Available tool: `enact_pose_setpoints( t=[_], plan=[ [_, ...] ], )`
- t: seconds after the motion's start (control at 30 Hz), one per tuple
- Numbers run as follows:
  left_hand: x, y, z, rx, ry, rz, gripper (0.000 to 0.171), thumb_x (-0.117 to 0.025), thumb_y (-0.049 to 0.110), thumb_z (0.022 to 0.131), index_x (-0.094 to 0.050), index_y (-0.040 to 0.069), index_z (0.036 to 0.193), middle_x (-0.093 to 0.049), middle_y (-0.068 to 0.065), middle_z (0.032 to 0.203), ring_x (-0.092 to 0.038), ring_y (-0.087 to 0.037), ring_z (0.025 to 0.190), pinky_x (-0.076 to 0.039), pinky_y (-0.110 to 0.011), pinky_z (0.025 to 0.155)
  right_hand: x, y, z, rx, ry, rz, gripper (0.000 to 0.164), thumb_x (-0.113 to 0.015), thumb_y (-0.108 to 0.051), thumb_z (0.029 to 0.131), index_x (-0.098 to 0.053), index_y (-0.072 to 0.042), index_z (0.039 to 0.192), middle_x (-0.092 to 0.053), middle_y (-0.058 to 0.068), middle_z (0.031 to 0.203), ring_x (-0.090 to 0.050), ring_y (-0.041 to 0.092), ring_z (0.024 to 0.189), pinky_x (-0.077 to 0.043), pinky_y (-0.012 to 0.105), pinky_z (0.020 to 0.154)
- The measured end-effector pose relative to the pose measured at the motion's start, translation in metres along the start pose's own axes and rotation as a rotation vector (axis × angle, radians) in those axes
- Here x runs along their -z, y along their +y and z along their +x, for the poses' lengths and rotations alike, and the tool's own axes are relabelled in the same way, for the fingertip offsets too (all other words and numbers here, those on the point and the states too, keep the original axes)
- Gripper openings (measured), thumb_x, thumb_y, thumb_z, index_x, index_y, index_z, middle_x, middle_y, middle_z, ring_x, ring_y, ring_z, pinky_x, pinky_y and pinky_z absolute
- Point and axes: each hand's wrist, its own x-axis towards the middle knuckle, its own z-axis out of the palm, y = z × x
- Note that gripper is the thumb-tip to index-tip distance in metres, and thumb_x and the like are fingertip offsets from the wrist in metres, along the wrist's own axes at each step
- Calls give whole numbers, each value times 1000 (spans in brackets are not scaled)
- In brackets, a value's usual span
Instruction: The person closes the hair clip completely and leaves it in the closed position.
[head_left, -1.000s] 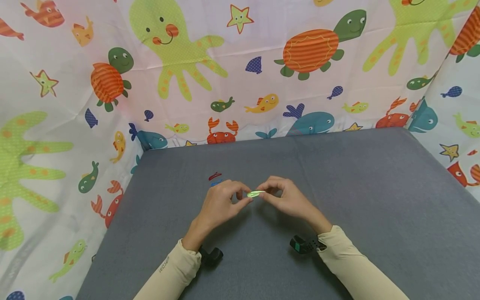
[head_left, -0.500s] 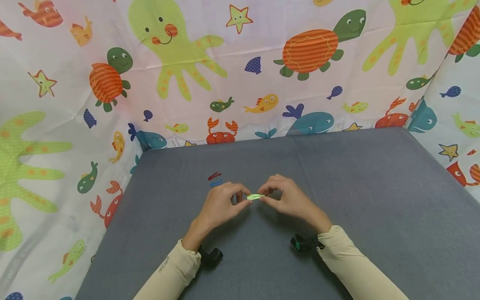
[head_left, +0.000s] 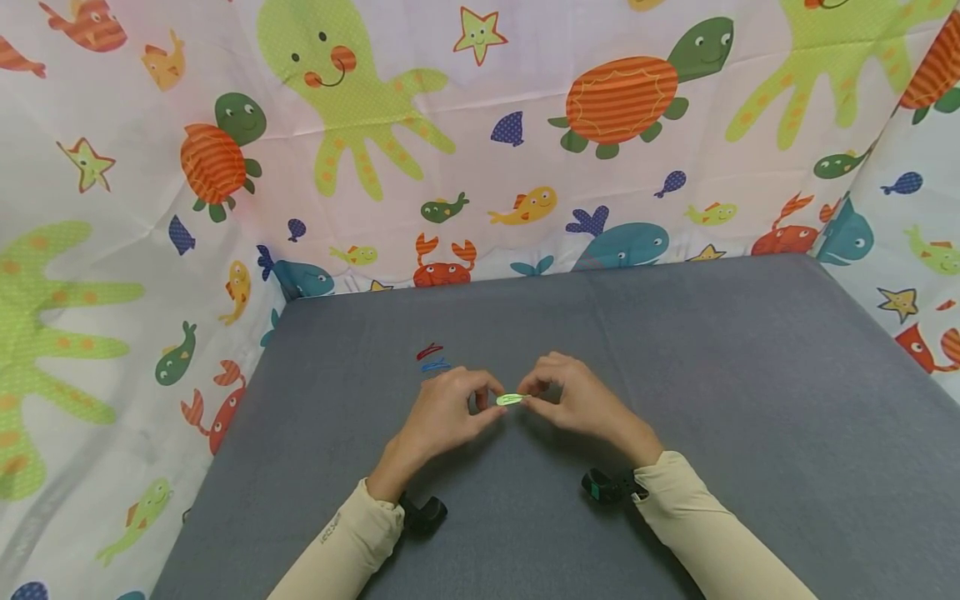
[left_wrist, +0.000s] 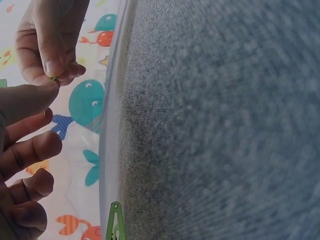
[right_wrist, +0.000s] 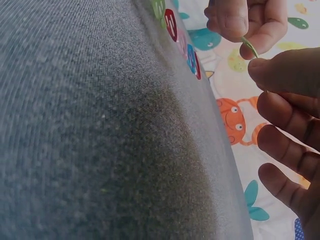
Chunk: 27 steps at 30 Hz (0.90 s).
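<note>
1. The green clip (head_left: 510,400) sits just below the centre of the head view, bridging the gap between the left hand (head_left: 453,406) and the right hand (head_left: 579,397).

2. Its long axis runs nearly level across the head view, from hand to hand, with the right end slightly higher.

3. The left thumb and forefinger pinch the left end; the right thumb and forefinger pinch the right end. Neither hand is nearer, since both touch it. The right wrist view shows the other right fingers apart and loosely bent, off the clip.

4. The clip is held above the counter (head_left: 697,375), not resting on it: in both wrist views it stands against the patterned curtain (left_wrist: 90,160).

5. The key relation, as I judge it, is this straight line between two opposed pinches: any bend or twist would work across the clip's length, with little bare clip between the fingers.

6. The blue clip (head_left: 435,366) and, farther up the frame, the red clip (head_left: 429,352) lie at the upper left, nearer the left hand.

7. At the lower edge of the left wrist view a second green clip (left_wrist: 115,220) points upward.
</note>
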Motion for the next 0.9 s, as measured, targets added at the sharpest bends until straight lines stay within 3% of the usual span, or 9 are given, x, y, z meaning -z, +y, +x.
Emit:
enact_pose_setpoints(
  t=[0.27, 0.57, 0.9],
  plan=[
    [-1, 1, 0, 15, -15, 28, 11, -76, 35, 82, -72, 29, 90, -55, 11, 67, -41, -2, 62, -33, -21, 53, -4, 2, -1, -15, -25, -27, 7, -77, -15, 81, -74, -19, 87, -63, -13, 80, -56, 11, 77, -47, 30, 69],
    [-8, 2, -1, 40, -103, 86, 7, -75, 34, 81, -71, 31, 87, -49, 15, 67, -42, -3, 63, -32, -20, 54, -6, 1, -3, -55, -123, -45, 7, -76, -16, 83, -72, -20, 87, -62, -12, 81, -57, 9, 78, -48, 26, 71],
    [-11, 5, -3, 64, -173, 61, 9, -78, 34, 79, -71, 30, 84, -51, 12, 66, -43, -3, 63, -32, -21, 53, -6, 0, -4, -86, -212, -55, 7, -75, -18, 84, -70, -23, 85, -63, -12, 83, -57, 9, 78, -48, 25, 72]
  ],
)
